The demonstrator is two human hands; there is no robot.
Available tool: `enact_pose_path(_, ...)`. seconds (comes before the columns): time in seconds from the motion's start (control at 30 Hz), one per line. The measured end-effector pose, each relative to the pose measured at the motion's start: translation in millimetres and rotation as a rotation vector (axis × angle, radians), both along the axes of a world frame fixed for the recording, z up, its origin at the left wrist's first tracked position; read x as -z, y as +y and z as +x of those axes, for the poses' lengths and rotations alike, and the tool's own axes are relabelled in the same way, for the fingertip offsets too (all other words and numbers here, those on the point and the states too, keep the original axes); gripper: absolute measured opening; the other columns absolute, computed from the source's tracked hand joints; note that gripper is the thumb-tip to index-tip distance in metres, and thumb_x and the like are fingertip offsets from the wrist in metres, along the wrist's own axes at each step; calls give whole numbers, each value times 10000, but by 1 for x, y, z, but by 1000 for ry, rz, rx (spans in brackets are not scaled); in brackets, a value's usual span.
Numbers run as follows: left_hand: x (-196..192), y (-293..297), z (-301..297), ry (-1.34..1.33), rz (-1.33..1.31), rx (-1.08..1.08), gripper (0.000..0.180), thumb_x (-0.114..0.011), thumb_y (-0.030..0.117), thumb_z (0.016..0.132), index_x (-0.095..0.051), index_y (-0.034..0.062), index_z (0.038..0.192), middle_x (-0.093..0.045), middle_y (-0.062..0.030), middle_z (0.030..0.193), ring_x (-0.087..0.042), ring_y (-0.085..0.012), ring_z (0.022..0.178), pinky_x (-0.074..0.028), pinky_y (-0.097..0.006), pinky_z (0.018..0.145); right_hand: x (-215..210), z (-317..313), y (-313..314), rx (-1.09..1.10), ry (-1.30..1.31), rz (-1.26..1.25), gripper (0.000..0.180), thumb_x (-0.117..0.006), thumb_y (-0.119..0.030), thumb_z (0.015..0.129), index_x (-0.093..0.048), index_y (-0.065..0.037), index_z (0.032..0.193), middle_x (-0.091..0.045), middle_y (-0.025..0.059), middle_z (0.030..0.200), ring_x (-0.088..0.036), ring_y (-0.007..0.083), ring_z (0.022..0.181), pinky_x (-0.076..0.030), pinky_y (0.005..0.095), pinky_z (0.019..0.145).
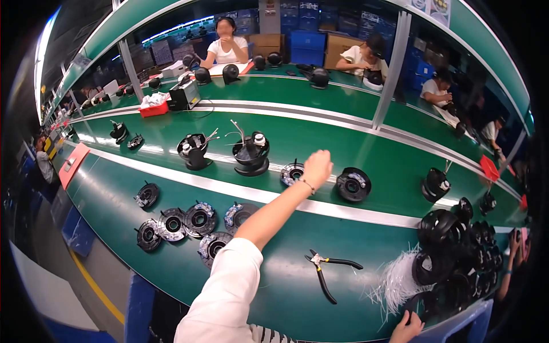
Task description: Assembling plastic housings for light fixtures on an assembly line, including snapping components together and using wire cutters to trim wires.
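Note:
My left hand [318, 167] reaches across to the green conveyor belt, its fingers curled closed; anything in them is hidden. A round black housing part with a circuit board [292, 174] lies just left of it, partly behind my wrist. To its right rests another round black part [353, 184]. At the lower right edge, my right hand [407, 328] has its fingers slightly apart and shows nothing in them. It is beside a heap of thin white strips like cable ties [401, 280] and black ring-shaped housings [440, 228]. Cutting pliers [321, 267] with black and yellow handles lie between my arms, jaws spread.
Several round black parts with circuit boards [200, 219] lie on the green table to the left. Black dome assemblies with wires [251, 151] stand on the belt [297, 128]. A metal post [393, 71] rises beyond. Other people sit across the line; someone's hand [513, 247] is at far right.

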State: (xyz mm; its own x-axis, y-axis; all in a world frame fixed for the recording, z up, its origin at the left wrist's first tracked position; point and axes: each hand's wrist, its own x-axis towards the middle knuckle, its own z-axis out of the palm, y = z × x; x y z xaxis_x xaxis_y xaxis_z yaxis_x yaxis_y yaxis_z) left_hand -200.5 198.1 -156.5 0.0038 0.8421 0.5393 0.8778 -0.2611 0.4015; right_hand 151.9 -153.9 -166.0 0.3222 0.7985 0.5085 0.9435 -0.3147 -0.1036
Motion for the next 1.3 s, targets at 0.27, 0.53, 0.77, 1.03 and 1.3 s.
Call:
enact_pose_path(0.27,43,11,-96,11,-412,-189,286,-579,123,644,-518,-27,881,-585,-242,838,-574,-375,834,-467,-432,749,-45,-67,16,-407,243,363,185,-576,-32,753,-572,52,917,-585,201,867,-560,328,835,-437,377,769)
enact_pose_path(0.53,10,-49,-56,-354,-114,-34,293,-582,64,619,-535,17,905,-548,-211,886,-522,-368,867,-422,-404,785,-17,-128,54,-1218,367,-224,181,-557,22,669,-584,-35,839,-584,132,871,-537,340,905,-395,418,883)
enact_pose_path(0.77,-10,-130,-64,-803,-105,140,390,-606,43,654,-453,-10,1009,-498,-106,902,-512,-168,809,-441,-302,710,-40,-151,70,-1088,187,-347,770,-738,-429,475,-496,-15,1078,-346,192,1268,-284,425,1164,-206,558,942)
enact_pose_path(1.03,-40,-178,-36,-1348,-289,485,320,-484,-71,774,-378,-27,1074,-512,-103,1027,-514,-146,955,-416,-277,838,-29,-177,97,-874,180,-640,1051,-769,-426,484,-232,-41,1301,-105,260,1352,-143,428,1242,-144,617,944)
enact_pose_path(1.3,-25,-178,-24,-1371,-272,501,358,-445,-83,784,-340,-20,1120,-540,-152,1023,-573,-204,911,-520,-320,721,-30,-173,111,-935,258,-745,1171,-773,-459,454,-121,-29,1328,-151,229,1357,-76,404,1270,-99,619,958)
